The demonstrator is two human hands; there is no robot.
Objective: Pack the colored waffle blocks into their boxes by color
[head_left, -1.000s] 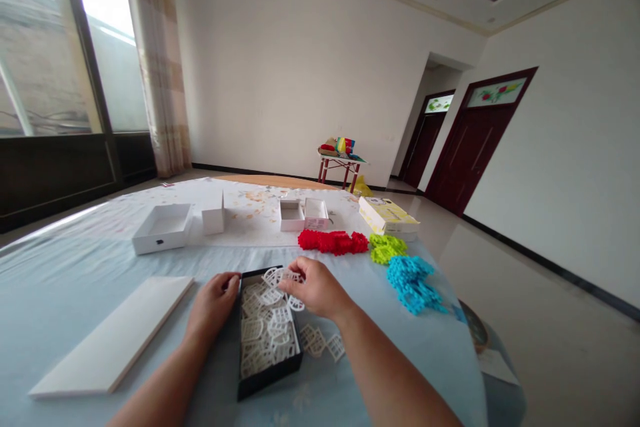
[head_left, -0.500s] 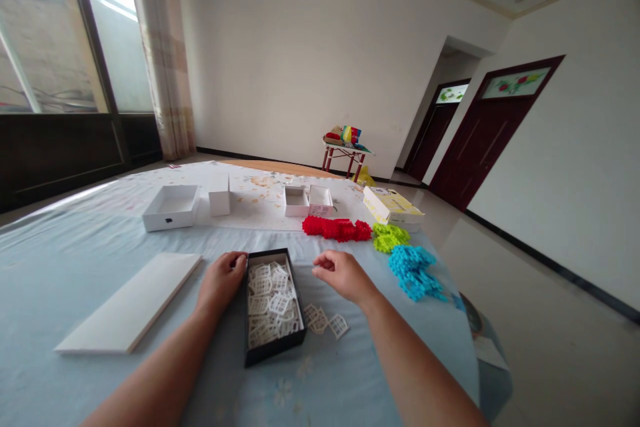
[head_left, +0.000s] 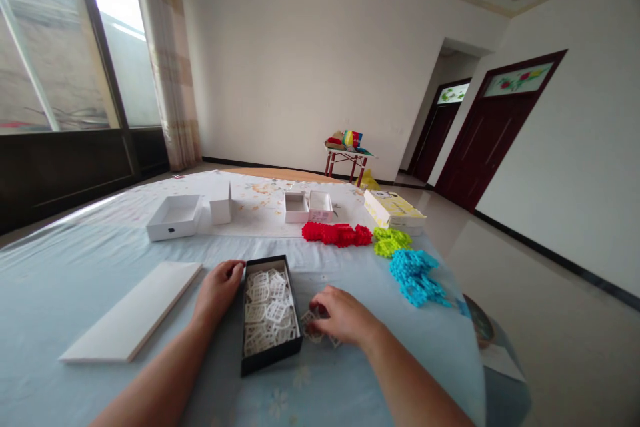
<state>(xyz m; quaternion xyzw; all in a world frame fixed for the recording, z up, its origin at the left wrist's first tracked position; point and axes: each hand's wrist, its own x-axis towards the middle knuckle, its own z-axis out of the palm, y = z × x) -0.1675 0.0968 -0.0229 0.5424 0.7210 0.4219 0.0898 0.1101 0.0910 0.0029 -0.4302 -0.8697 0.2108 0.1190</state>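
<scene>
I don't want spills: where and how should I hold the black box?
Probably by its two long walls, the left hand from the left, the right hand from the right: the black box is open, with loose white pieces inside; keep it level.

The right hand [head_left: 345, 317] has been moved. A second ago, white lattice pieces were pinched in its fingers [head_left: 320, 297] over the black box [head_left: 274, 357]; half a second ago, it was held apart, to the right of the box. Now it has been lowered to the loose lattice pieces [head_left: 309, 329] on the surface [head_left: 327, 387], which are partly covered by it.
</scene>
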